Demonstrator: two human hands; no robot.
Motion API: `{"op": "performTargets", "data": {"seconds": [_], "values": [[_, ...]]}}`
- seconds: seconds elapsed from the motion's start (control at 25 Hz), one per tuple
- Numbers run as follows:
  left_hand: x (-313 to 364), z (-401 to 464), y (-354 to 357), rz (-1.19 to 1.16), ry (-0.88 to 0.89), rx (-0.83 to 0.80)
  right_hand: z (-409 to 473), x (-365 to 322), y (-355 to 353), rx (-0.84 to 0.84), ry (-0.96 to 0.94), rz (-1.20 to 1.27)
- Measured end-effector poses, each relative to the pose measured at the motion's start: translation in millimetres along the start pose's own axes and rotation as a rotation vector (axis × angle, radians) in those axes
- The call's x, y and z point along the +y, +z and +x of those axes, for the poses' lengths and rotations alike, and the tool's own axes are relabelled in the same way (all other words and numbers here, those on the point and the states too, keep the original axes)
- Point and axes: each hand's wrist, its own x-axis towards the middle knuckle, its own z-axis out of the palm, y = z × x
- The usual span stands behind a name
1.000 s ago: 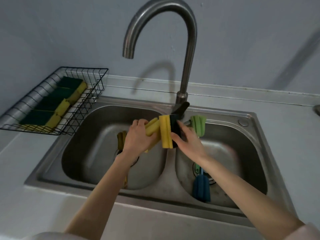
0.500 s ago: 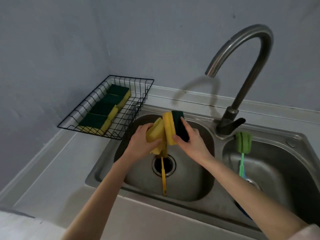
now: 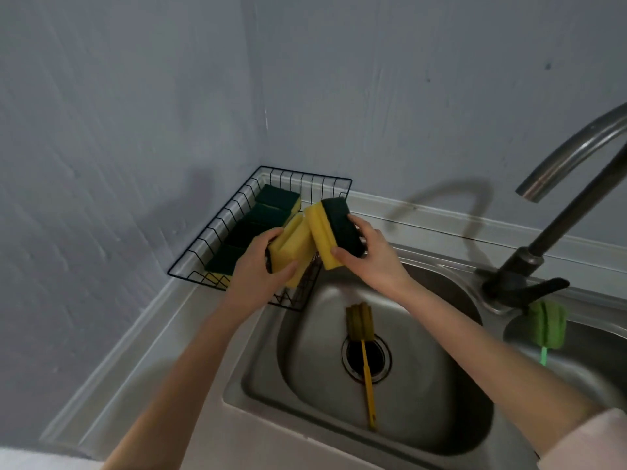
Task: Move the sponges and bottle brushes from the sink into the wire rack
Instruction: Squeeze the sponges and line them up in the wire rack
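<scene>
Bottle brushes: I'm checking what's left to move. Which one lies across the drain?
The yellow bottle brush, flat in the left basin over the drain. The green bottle brush sits in the right basin.

The left hand [image 3: 258, 269] grips a yellow sponge [image 3: 292, 247] and the right hand [image 3: 368, 257] grips a second sponge [image 3: 334, 230], green pad facing up; the two sponges touch above the wire rack [image 3: 217, 218] at 10 o'clock of the sink [image 3: 305, 368]. A row of sponges [image 3: 264, 212] lies in the rack. A yellow bottle brush [image 3: 364, 354] lies across the drain; a green bottle brush [image 3: 546, 325] leans at 3 o'clock under the faucet [image 3: 559, 232].
</scene>
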Motion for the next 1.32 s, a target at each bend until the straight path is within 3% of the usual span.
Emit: {"op": "performTargets", "data": {"seconds": [0.4, 0.8, 1.32], "values": [[-57.6, 78.4, -35.7, 0.0, -0.13, 0.049, 127.7, -22.3, 29.0, 0.004, 0.052, -0.157], [-101.0, 117.9, -39.3, 0.035, -0.092, 0.044, 228.0, -13.6, 74.5, -0.134, -0.029, -0.345], [-117.0, 127.6, -37.5, 0.05, -0.078, 0.003, 268.7, 4.9, 93.4, -0.164, -0.042, -0.419]]}}
